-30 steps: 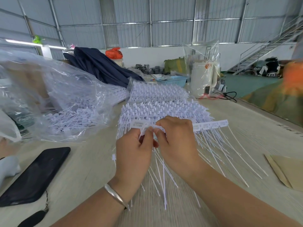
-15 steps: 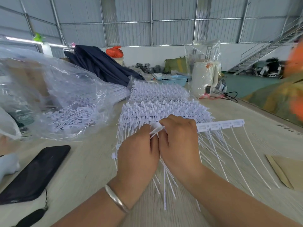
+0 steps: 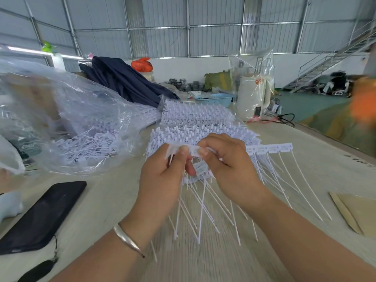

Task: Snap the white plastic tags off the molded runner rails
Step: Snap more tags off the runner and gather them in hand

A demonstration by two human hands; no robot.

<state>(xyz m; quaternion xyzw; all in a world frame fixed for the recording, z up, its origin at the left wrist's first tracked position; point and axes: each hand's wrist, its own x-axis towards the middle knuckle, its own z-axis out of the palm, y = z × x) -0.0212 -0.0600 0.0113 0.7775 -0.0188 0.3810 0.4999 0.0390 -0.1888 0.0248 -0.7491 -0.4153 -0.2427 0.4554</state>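
Pale wood-grain counter [image 3: 305, 165] across the whole lower view. On its left, a big crumpled clear plastic bag [image 3: 67, 119] with loose white tags heaped inside. Behind that, a dark navy cloth [image 3: 126, 80] bunched up, an orange bag [image 3: 142, 65] just beyond it. At centre, 2 stacks of molded runner rails [image 3: 195, 127], one behind the other, bristling with white tags. Far right of those, a white appliance [image 3: 252, 98] wrapped in clear film, a light blue basket [image 3: 215, 98] beside it. Black phone [image 3: 42, 216] flat on the counter at lower left, a dark strap trailing from it. Brown paper envelope [image 3: 358, 214] at the right edge.

Held up above the counter, in front of the near stack, 1 runner rail [image 3: 268, 148] of flat white tags, long thin tails hanging down and fanning out. Left hand [image 3: 162, 178], silver bangle [image 3: 128, 240] on the wrist, grip narrow, pinching the rail's left end between thumb and fingers. Right hand [image 3: 230, 165] touching close beside it, grip narrow too, pinching the next tags; rail's free end jutting out to the right past the knuckles.
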